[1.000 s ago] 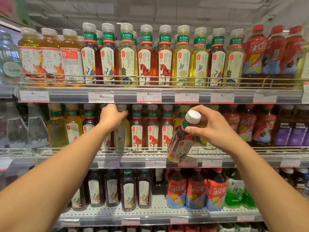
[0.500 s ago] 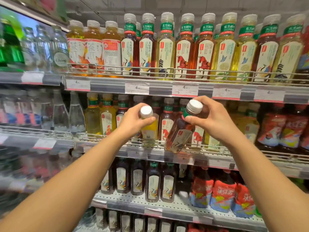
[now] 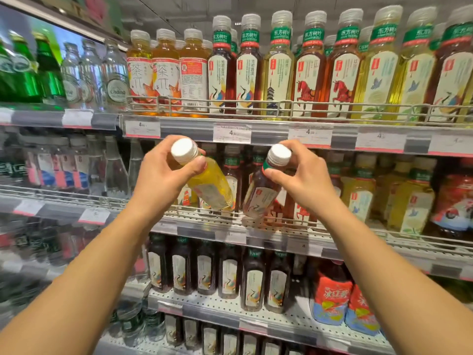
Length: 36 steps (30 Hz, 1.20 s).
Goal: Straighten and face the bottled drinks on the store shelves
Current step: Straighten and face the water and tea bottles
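Holding two bottles clear of the middle shelf, both tipped with caps toward you. Your left hand (image 3: 163, 180) curls round the neck of the yellow tea bottle (image 3: 207, 185), which a second ago stood in its row and half a second ago was only just lifted. Your right hand (image 3: 304, 180) pinches the dark tea bottle (image 3: 261, 193) below its cap, as before. The bases of both hang just above the wire rail (image 3: 204, 213), near each other but apart. Judged from this: a swap, each bottle bound for the other's lane. Behind, the middle-shelf row (image 3: 358, 190) is blurred; I cannot tell the gaps. Further up, the top-shelf bottles (image 3: 279, 70) stand upright, labels forward, needing nothing.
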Available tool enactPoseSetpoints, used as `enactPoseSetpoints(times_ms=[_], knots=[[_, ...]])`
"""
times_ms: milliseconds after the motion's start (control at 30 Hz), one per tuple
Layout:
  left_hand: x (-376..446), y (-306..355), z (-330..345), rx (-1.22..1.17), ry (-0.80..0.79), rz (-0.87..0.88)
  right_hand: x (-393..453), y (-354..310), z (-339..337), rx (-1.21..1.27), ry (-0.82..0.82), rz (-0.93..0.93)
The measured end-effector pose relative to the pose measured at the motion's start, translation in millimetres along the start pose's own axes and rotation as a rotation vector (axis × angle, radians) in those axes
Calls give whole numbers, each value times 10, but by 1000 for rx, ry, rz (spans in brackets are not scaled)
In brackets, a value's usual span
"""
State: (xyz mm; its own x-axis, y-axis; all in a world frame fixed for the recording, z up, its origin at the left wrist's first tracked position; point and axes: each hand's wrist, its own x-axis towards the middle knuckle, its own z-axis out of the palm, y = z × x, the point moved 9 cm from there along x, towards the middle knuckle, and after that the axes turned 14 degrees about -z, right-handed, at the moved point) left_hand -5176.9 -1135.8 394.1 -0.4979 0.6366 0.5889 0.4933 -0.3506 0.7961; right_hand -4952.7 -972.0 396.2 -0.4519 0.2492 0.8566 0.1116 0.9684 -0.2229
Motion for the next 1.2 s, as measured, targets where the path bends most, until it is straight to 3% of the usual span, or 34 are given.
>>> enactPoseSetpoints(times_ms=[233,467,800,967,1200], knots=[[-118,-143,-273,61,27,-43,80,72,388,-129,-35,-18],[-177,-325,-394,62,6,-94,126,435,681,-147,-56,199],[-147,-594,-293,75,-58,-187,359,475,772,-610,-196,231],[-158,-696,-186,76,-88,-224,390,488,798,-652,-286,246],[-227,-830,79,94,-159,-285,206,559,836,-561,-249,174]])
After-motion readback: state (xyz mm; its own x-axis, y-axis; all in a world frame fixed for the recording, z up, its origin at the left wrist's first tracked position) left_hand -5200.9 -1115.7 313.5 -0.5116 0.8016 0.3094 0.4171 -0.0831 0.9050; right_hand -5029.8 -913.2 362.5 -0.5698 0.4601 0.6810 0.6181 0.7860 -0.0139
